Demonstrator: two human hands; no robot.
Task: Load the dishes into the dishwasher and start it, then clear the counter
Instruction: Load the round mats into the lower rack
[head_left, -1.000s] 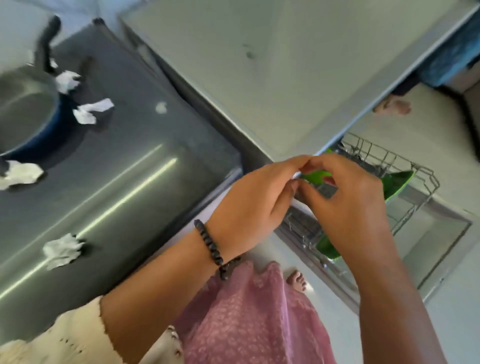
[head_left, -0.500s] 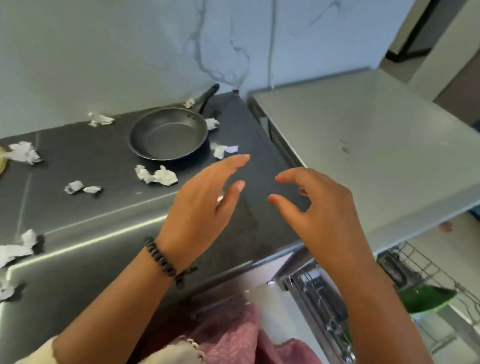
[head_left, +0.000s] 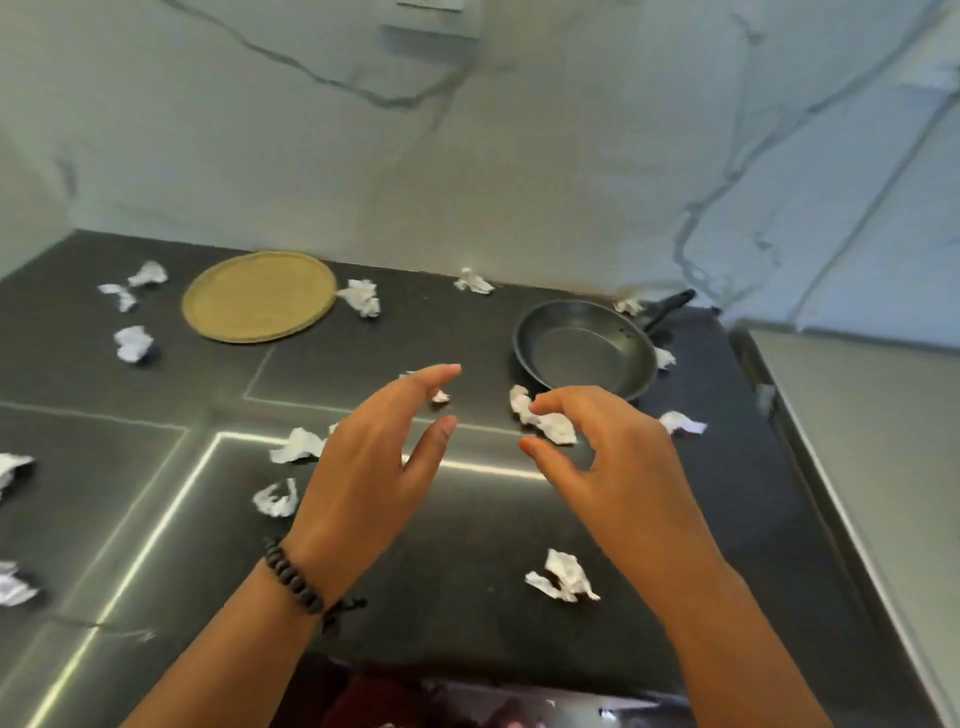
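Note:
A dark frying pan (head_left: 586, 351) sits at the back right of the dark counter (head_left: 467, 597), its handle pointing to the far right. A round tan plate (head_left: 258, 296) lies at the back left. Several crumpled white paper scraps dot the counter, one (head_left: 545, 421) just in front of the pan and another (head_left: 563, 577) nearer me. My left hand (head_left: 369, 467), with a bead bracelet at the wrist, hovers over the counter's middle with fingers spread. My right hand (head_left: 618, 473) hovers beside it, fingers curled and apart, holding nothing. The dishwasher is out of view.
A marbled white wall (head_left: 467, 156) backs the counter. A pale grey worktop (head_left: 883, 441) adjoins on the right behind a raised metal edge. More paper scraps (head_left: 132, 343) lie along the left side.
My hands left the green dish in the dishwasher rack and rose over the counter. The view swung up from the rack to the counter, and both hands are now empty and spread.

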